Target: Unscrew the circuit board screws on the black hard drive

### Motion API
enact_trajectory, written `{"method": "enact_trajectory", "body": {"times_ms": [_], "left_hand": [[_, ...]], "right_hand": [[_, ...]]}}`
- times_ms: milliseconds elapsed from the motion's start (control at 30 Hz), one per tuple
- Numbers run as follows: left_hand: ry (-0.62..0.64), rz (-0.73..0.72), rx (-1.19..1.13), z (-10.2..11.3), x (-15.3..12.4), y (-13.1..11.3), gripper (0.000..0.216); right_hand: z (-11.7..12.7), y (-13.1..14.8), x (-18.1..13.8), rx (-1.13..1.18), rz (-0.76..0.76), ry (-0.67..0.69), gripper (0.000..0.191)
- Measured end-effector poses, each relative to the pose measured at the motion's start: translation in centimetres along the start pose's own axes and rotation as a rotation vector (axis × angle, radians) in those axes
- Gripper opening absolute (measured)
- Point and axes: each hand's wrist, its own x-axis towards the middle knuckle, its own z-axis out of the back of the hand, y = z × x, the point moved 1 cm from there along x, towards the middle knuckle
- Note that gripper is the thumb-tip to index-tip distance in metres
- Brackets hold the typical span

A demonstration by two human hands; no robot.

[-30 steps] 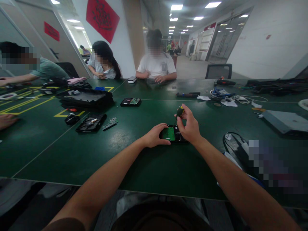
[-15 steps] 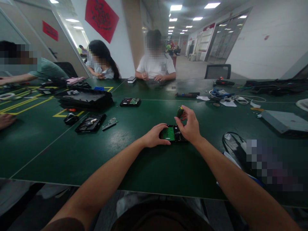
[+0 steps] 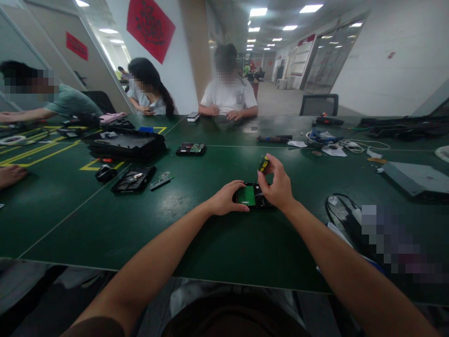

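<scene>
A hard drive [image 3: 247, 195] lies on the green table in front of me, its green circuit board facing up beside a black part. My left hand [image 3: 228, 197] grips its left end, thumb along the near edge and fingers along the far edge. In my right hand [image 3: 277, 182] is a screwdriver with a yellow and dark green handle [image 3: 264, 164], pinched between thumb and fingers above the drive's right half. The handle points up; its tip is hidden by the hand and too small to make out.
Left of the drive lie a loose circuit board [image 3: 161, 180], an open black case [image 3: 133, 179], another hard drive [image 3: 191, 149] and a large black tray [image 3: 124, 142]. A grey metal box [image 3: 416, 178] and cables [image 3: 352, 144] lie to the right. Co-workers sit across the table.
The screwdriver handle has turned in my right fingers, showing more of its yellow side. My left hand and the hard drive stay in place. The view has shifted slightly.
</scene>
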Motion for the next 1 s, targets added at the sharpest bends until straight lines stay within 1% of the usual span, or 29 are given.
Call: {"method": "enact_trajectory", "body": {"times_ms": [100, 267, 600, 767, 1000], "left_hand": [[-0.001, 0.000, -0.004, 0.00, 0.03, 0.08, 0.089], [0.011, -0.005, -0.012, 0.07, 0.04, 0.18, 0.088], [0.017, -0.030, 0.018, 0.00, -0.05, -0.02, 0.078], [0.024, -0.035, -0.014, 0.20, -0.07, -0.15, 0.071], [0.030, -0.036, -0.012, 0.28, -0.08, -0.03, 0.072]], "right_hand": [[-0.07, 0.07, -0.03, 0.047, -0.010, 0.020, 0.065], [-0.22, -0.05, -0.04, 0.025, -0.007, 0.001, 0.066], [-0.24, -0.02, -0.07, 0.015, 0.005, -0.003, 0.066], [-0.32, -0.15, -0.10, 0.017, 0.001, -0.009, 0.066], [-0.12, 0.00, -0.11, -0.001, 0.021, 0.030, 0.069]]}}
